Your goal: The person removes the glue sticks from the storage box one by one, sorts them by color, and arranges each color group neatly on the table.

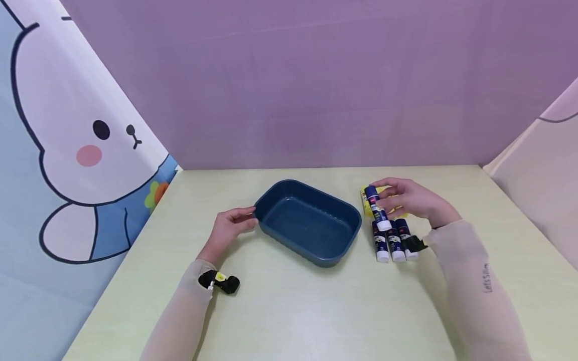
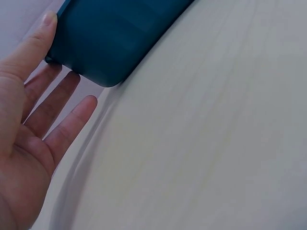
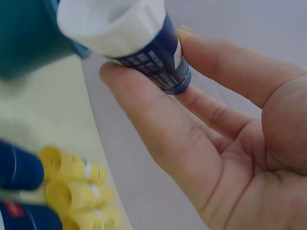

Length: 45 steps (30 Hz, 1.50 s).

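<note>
A dark blue plastic basin (image 1: 311, 220) stands on the table between the hands. My left hand (image 1: 231, 228) touches its left corner, fingers fairly straight; in the left wrist view the thumb lies at the rim and fingertips meet the basin wall (image 2: 115, 38). My right hand (image 1: 413, 200) pinches a dark blue glue stick (image 1: 377, 208) between thumb and fingers, its white end tilted down toward me. In the right wrist view that glue stick (image 3: 158, 62) shows its white end close to the camera. Below it, three similar blue glue sticks (image 1: 395, 243) lie side by side.
Several yellow tubes (image 1: 367, 203) lie behind the blue ones, partly covered by the right hand; they show more clearly as yellow tubes (image 3: 81, 194) in the right wrist view. A purple backdrop (image 1: 316, 90) rises at the table's far edge, and a cartoon-printed cloth (image 1: 90, 150) hangs at left.
</note>
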### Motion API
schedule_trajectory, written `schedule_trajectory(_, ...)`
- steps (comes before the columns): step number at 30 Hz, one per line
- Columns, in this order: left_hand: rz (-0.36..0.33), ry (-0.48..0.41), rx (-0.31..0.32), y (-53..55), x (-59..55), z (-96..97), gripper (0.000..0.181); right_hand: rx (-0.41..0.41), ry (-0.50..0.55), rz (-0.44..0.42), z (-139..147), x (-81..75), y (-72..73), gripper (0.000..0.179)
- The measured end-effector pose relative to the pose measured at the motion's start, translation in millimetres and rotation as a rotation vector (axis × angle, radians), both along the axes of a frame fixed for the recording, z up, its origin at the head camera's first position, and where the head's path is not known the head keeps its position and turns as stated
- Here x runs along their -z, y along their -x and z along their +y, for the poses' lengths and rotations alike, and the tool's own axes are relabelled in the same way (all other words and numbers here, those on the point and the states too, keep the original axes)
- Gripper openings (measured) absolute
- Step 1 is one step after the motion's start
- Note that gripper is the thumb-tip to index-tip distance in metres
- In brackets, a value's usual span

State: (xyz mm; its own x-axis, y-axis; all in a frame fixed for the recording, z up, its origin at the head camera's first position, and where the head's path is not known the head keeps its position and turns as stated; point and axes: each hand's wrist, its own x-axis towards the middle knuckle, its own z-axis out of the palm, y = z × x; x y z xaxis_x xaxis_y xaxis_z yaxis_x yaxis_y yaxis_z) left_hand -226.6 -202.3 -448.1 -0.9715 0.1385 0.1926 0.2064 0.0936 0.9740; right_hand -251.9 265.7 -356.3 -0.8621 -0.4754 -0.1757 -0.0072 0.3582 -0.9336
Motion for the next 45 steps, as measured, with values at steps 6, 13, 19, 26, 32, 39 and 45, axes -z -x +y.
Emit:
schedule_trajectory(6, -0.003, 0.017, -0.005, 0.3, -0.6, 1.1, 0.042, 0.043, -0.026, 0.0, 25, 5.1, -3.4, 0.059)
schedule_trajectory(13, -0.001, 0.017, -0.009, 0.7, 0.0, 2.4, 0.042, 0.09, -0.015, -0.029, 52, 10.9, -7.2, 0.054)
schedule_trajectory(19, 0.003, 0.016, -0.011, 2.2, 0.2, 2.6, 0.041, 0.107, -0.059, -0.077, 75, 22.4, -8.1, 0.058)
schedule_trajectory(26, 0.008, 0.028, -0.006, 3.5, 0.4, 2.3, 0.042, 0.107, -0.098, -0.153, 94, 37.8, -9.9, 0.066)
schedule_trajectory(32, 0.012, 0.025, -0.004, 3.6, 0.8, 2.0, 0.041, 0.084, -0.106, -0.216, 99, 53.9, -9.3, 0.068)
schedule_trajectory(39, -0.008, 0.025, -0.013, 2.5, 2.2, 2.2, 0.044, 0.075, -0.099, -0.26, 96, 65.1, -8.0, 0.067)
schedule_trajectory(45, -0.005, 0.019, -0.012, 3.2, 2.3, 1.6, 0.043, 0.079, -0.178, -0.248, 88, 63.9, -8.7, 0.068)
